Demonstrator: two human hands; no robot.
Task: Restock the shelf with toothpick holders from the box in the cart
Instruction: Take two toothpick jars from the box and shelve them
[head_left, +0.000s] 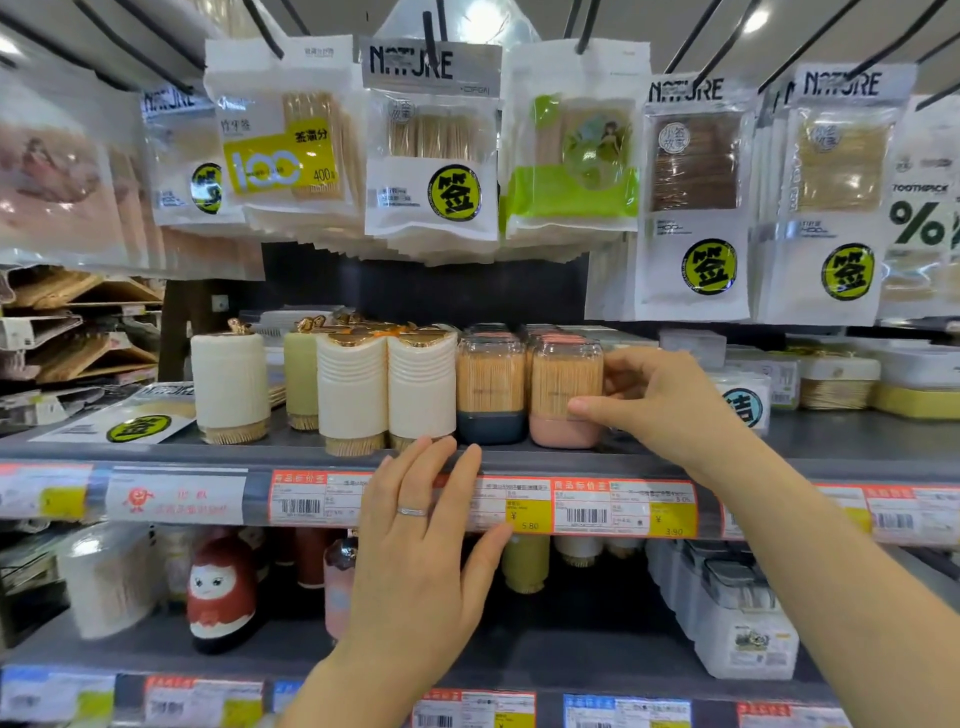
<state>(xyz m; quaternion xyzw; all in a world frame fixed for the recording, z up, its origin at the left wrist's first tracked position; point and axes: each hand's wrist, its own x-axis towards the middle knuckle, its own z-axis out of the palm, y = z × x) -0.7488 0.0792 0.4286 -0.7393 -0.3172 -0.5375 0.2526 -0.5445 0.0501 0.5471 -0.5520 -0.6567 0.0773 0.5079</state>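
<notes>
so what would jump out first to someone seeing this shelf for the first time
Probably the two hands in the middle: the right hand grips a pink-based toothpick holder on the middle shelf, while the left hand, wearing a ring, lies with straight fingers over the shelf's front edge and its price tags. Next would be the hanging toothpick packs across the top, with bold yellow-green round labels.

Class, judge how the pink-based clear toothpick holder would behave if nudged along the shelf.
The pink-based holder looks tall and narrow, so it may tip. Its smooth clear walls could slip in the right hand. Packed full of toothpicks, it is probably fairly light.
</notes>
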